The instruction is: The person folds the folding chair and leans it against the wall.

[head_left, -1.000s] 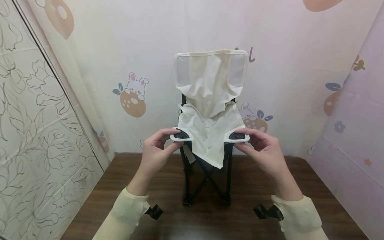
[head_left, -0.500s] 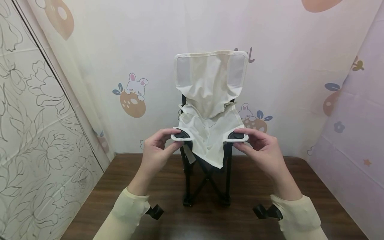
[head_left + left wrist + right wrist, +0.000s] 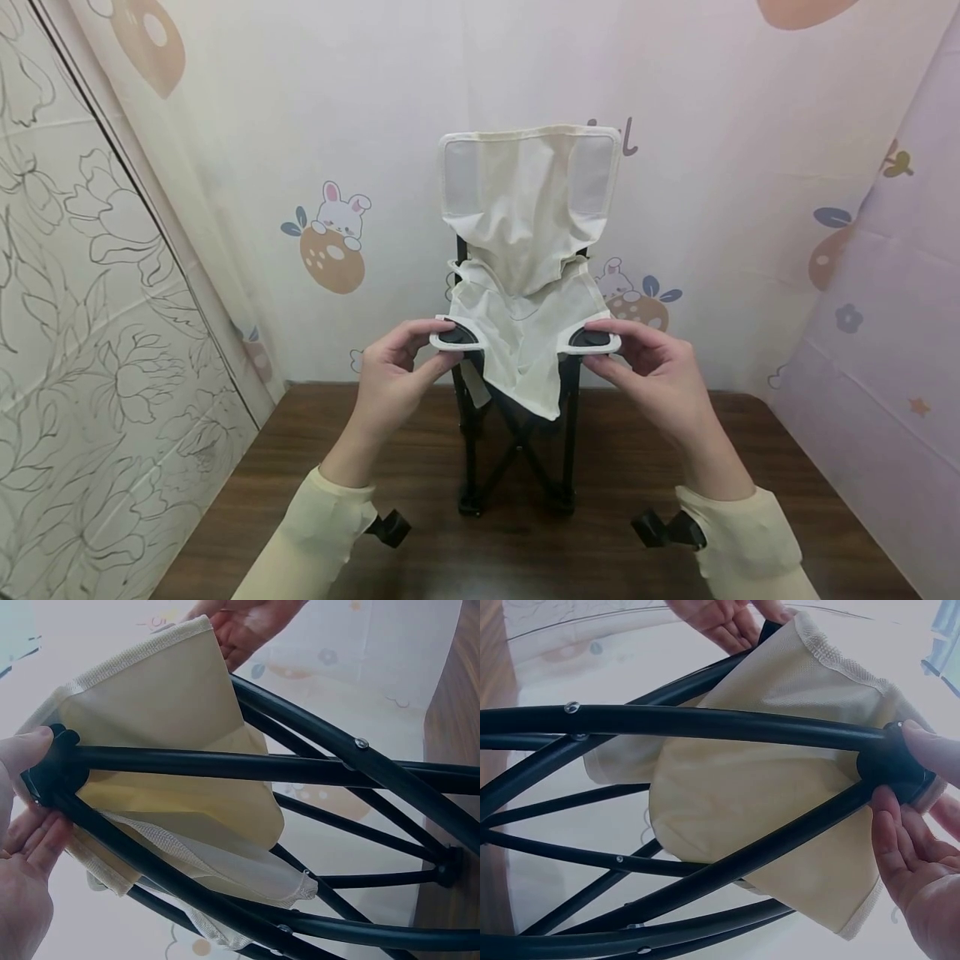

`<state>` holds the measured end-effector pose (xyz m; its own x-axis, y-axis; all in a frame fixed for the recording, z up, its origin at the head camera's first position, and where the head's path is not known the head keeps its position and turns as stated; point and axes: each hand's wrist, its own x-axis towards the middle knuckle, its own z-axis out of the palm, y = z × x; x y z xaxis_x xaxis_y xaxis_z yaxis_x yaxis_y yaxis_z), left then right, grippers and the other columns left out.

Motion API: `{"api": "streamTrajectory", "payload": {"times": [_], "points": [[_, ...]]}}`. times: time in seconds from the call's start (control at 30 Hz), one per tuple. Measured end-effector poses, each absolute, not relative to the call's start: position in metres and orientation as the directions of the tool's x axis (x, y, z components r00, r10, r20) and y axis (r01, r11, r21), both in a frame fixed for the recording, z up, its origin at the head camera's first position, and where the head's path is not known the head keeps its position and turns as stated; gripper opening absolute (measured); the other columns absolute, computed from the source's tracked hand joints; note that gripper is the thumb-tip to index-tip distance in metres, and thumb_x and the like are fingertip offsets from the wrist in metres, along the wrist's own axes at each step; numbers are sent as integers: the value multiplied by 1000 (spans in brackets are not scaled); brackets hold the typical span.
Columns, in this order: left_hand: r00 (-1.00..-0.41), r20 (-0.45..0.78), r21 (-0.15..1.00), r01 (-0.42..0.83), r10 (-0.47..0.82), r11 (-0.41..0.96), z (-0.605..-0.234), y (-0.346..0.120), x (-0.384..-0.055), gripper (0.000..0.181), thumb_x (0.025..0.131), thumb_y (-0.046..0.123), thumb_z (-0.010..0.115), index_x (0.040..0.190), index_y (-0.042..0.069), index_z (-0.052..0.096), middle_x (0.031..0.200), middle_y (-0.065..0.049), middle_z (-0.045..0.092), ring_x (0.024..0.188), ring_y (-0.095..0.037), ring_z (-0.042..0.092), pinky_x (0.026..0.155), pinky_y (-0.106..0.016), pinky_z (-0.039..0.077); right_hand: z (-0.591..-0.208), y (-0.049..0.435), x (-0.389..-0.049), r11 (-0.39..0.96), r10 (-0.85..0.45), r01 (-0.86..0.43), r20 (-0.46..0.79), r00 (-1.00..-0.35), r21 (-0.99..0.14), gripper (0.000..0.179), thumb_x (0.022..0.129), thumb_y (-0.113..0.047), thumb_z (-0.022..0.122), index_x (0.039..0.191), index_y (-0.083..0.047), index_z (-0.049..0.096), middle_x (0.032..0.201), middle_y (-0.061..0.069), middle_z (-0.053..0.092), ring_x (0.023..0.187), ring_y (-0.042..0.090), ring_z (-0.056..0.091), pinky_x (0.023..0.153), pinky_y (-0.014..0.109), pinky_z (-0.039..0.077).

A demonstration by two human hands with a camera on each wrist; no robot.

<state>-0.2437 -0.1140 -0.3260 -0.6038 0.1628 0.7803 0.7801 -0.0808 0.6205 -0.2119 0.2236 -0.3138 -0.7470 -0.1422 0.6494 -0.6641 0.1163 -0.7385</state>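
Observation:
A small folding chair [image 3: 520, 321] of cream fabric on a black tube frame stands upright, its seat cloth sagging in folds. My left hand [image 3: 393, 362] pinches the chair's left front corner, fingers on top of the black patch and thumb beneath. At the opposite front corner my right hand [image 3: 660, 367] grips in the same way. From below, the left wrist view shows the thumb against a black plastic joint [image 3: 61, 766] where tubes meet. A matching joint [image 3: 892, 763] lies between thumb and fingers in the right wrist view.
Under the chair is a dark brown wooden table [image 3: 337, 517]. A pale curtain [image 3: 225, 125] with rabbit and fruit prints hangs close behind the chair. A white panel [image 3: 97, 333] with line-drawn flowers borders the left side. Black straps with small blocks sit at both cuffs.
The chair's left front corner and my left hand have shifted very slightly to the right. Both hands keep their hold on the corners.

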Motion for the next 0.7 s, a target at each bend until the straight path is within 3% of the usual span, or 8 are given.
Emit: {"api": "streamTrajectory", "payload": {"times": [0.7], "points": [[-609,777,626,774,160,-93,-323,-108,-247,35,89,-15,81,123,-6,74,119,-19,77,116,-24,75,92,-29,63,-311,219,-215,73,-140,-676,663,-735,-734,44,89,18,80,130,10,72,120,6,78,106,16,73,99,23,59]]}}
